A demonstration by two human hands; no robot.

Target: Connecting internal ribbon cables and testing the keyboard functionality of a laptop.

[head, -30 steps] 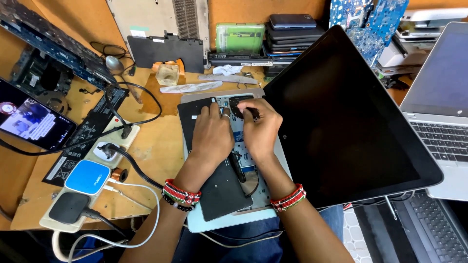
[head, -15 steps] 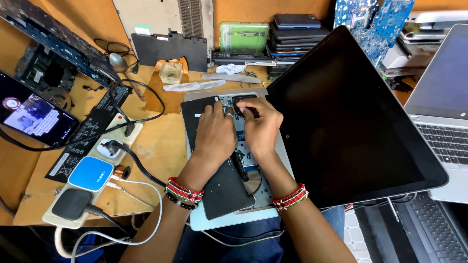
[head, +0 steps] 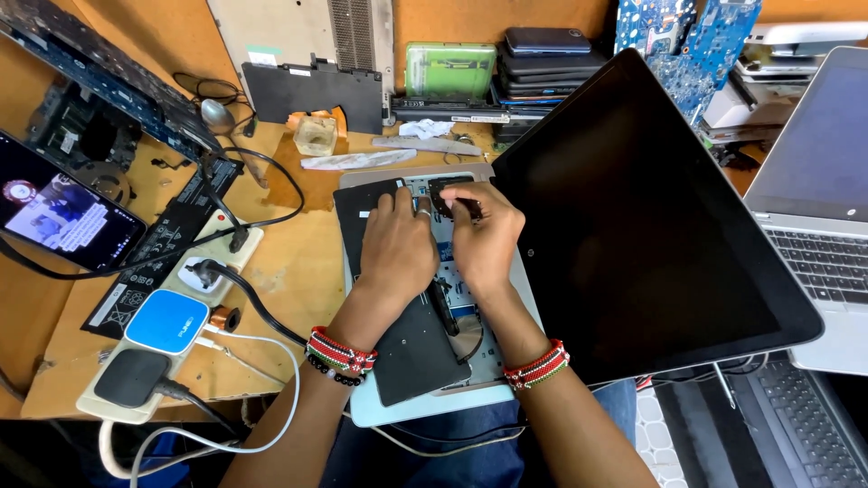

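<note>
Two hands – left hand (head: 398, 248), right hand (head: 484, 244), two beaded wristbands (head: 339, 352), two laptops – opened laptop (head: 434, 298), silver laptop (head: 814, 208), one phone (head: 59, 212), one power strip (head: 172, 316)

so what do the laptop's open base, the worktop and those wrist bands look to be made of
The laptop base looks like silver metal or metal-look plastic: smooth pale matte rim, hard to tell which. The worktop looks like bare wood board: tan, scuffed and stained. The bands on the left wrist and right wrist look like small beads, red, white and dark, in strung rows.
</note>
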